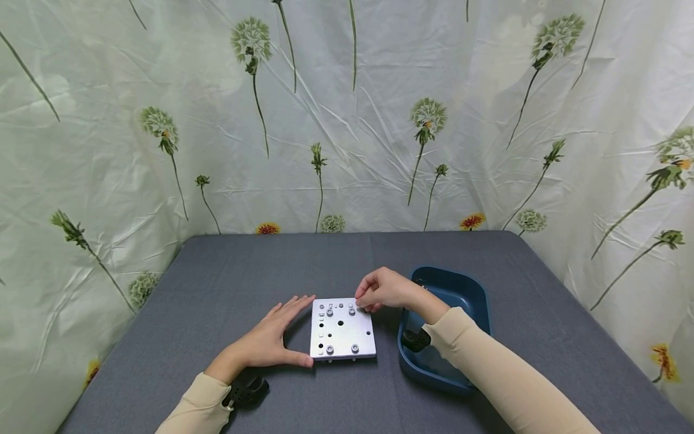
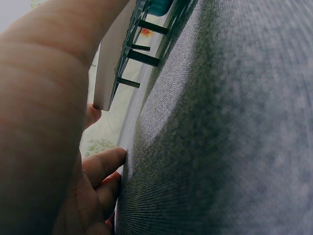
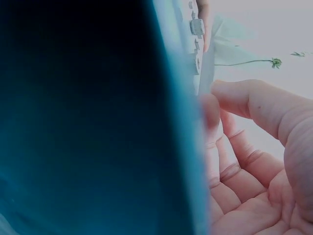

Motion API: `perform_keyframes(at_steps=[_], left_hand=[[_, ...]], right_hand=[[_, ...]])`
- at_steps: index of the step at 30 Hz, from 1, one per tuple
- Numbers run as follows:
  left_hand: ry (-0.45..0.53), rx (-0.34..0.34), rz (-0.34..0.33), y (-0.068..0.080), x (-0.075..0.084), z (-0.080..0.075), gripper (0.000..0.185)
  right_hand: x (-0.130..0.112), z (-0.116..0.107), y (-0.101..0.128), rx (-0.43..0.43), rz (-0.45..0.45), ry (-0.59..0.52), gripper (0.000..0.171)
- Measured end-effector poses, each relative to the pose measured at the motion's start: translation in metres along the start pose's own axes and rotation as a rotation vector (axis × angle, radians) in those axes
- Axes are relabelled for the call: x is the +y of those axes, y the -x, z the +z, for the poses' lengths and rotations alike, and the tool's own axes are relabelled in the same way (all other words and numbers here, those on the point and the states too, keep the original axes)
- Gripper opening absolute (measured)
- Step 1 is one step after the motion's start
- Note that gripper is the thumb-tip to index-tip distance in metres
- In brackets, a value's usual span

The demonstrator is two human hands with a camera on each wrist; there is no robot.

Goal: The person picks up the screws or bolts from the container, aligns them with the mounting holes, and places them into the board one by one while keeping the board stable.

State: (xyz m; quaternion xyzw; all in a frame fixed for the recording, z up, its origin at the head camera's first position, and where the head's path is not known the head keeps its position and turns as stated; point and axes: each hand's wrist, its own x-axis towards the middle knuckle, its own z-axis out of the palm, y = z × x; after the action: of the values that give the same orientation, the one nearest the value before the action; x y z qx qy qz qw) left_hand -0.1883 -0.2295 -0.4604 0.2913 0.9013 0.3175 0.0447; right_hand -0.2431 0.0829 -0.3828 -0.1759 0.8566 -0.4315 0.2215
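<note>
The left hand [image 1: 271, 340] lies flat against the metal plate's [image 1: 343, 330] left edge, while the right hand [image 1: 382, 290] pinches a small bolt [image 1: 352, 310] at its far right corner.

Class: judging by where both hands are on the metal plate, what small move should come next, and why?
Probably the right hand turns the screw under its fingertips at the plate's far edge, since the left hand already braces the plate's left side.

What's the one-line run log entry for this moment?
left hand: steadies metal plate | right hand: fingers at plate's far edge | blue bin: right of plate
</note>
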Motion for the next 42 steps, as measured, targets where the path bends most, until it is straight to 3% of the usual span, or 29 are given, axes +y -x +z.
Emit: perform_keyframes(at_steps=[42], left_hand=[[0.002,-0.005,-0.002,0.001,-0.001,0.001,0.124]], right_hand=[[0.005,-0.026,0.019,0.026,-0.02,-0.018,0.012]])
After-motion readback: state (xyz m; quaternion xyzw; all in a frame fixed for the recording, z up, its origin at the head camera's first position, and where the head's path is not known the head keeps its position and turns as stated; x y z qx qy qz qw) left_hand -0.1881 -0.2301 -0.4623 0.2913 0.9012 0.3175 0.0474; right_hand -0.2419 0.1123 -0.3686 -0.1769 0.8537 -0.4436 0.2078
